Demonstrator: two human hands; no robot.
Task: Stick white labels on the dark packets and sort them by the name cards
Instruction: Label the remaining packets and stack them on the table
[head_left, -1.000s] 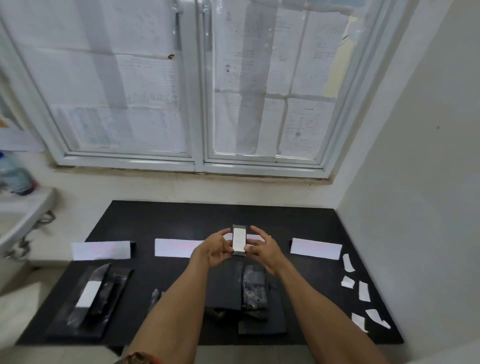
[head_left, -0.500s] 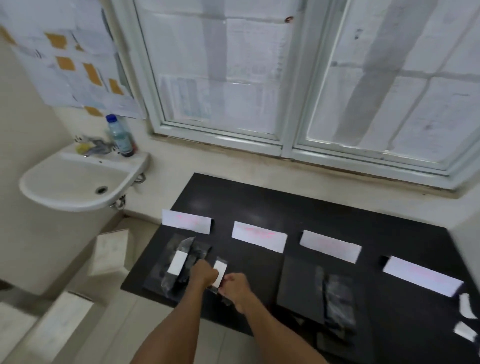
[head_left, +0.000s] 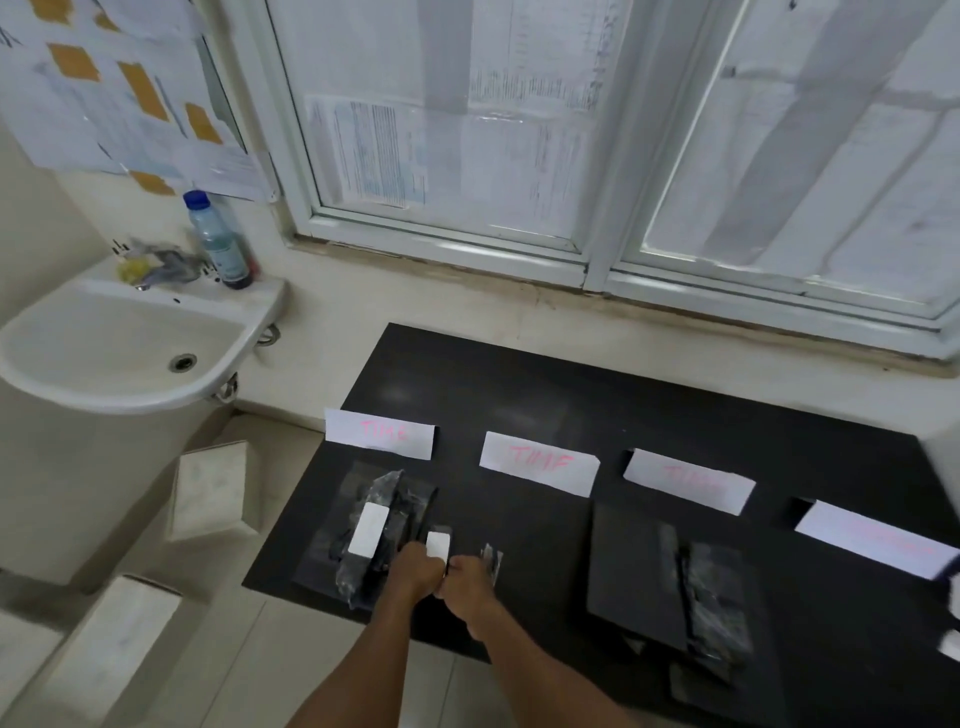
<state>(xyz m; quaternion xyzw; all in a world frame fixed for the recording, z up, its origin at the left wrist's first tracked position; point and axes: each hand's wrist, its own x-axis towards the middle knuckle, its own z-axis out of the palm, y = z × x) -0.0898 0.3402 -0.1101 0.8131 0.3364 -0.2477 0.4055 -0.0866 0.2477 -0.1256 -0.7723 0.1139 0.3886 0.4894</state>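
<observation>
Left hand (head_left: 413, 571): fingers curled, gripping the near end of the held packet (head_left: 437, 539) from its left side.
Right hand (head_left: 467, 582): also curled, knuckles against the left hand, pinching the same end from the right.
Held packet: dark, white label (head_left: 438, 548) face up, low over the near-left of the tabletop (head_left: 519, 395); contact with the surface cannot be told.
Left pile (head_left: 387, 499): dark packets, one labelled, just left of the held packet, on the near side of the first name card (head_left: 379, 434).
Row to the right: second name card (head_left: 537, 462), third name card (head_left: 688, 480), fourth name card (head_left: 872, 538).
Dark stack (head_left: 670, 577): near side of the third name card.
Sink (head_left: 104, 400): left of the tabletop, bottle (head_left: 218, 241) on its far rim.
</observation>
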